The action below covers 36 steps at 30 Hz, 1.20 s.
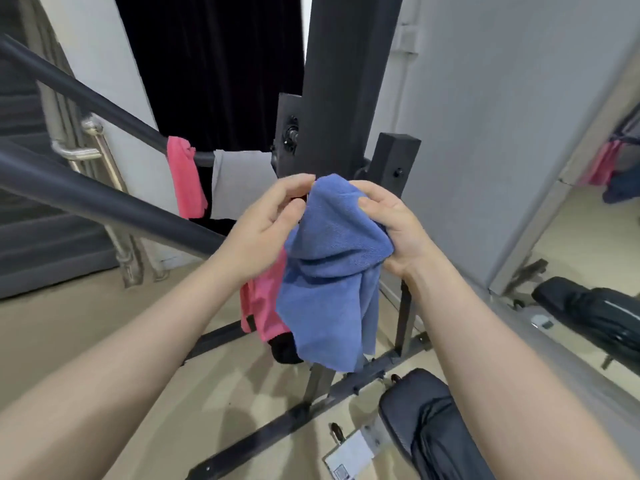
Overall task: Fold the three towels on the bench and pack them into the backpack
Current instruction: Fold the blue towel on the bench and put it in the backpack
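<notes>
Head view: the blue towel (332,271) is held up in the air between both hands, in front of the dark upright post (346,81) of the gym frame. The right hand (391,230) is curled round a bunched upper part of it, thumb pressed on the cloth. The left hand (266,223) has its fingers bent toward the top edge, the fingertips meeting the cloth near the thumb; a pinch is likely, though the contact point is partly masked by the fingers themselves. The rest of the towel hangs loose and crumpled below the hands.

A clean fold is at risk because the cloth is gathered, not spread: if corners are not found first, a lumpy bundle could result. The hanging end could also brush or snag on the frame bars just behind it, or slip from the left hand's light hold.

A pink towel (185,178) and a grey towel (239,181) are draped over the horizontal bar (138,129) behind, touching or nearly so. More pink cloth (259,306) and something black beneath it are seen behind the blue towel, largely covered, so what they are cannot be told. The padded tabletop (422,417) is cut off at the lower edge. The backpack is not clearly identified; a black shape appears only in the mirror (588,265) at right.
</notes>
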Motion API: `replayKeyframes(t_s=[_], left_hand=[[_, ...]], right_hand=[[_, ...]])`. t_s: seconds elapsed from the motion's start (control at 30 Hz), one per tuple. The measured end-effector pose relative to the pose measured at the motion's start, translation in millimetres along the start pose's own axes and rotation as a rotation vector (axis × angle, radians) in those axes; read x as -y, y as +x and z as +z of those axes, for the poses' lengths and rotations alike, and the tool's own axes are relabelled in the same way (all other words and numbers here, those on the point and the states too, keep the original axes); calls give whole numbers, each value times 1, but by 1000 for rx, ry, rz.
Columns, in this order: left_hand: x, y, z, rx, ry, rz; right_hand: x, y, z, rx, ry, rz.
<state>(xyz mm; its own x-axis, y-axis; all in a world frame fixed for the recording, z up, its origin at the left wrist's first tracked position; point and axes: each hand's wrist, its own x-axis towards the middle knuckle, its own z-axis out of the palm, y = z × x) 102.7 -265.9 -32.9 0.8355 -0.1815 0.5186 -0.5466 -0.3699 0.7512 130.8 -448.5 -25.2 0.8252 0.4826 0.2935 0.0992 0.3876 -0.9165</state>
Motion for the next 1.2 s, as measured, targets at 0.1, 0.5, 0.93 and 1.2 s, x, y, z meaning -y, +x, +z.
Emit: replayKeyframes(t_s=[0.1, 0.5, 0.93, 1.2], left_hand=[[-11, -37, 24, 236, -41, -1], [-49, -166, 184, 797, -293, -369], [-168, -242, 461, 957, -158, -380], [-225, -307, 601, 1192, -30, -399]], right_hand=[[0, -59, 11, 12, -54, 32], [-23, -314, -26, -590, -473, 329], [19, -615, -158, -1173, -562, 495], [19, -786, -222, -984, -980, 957]])
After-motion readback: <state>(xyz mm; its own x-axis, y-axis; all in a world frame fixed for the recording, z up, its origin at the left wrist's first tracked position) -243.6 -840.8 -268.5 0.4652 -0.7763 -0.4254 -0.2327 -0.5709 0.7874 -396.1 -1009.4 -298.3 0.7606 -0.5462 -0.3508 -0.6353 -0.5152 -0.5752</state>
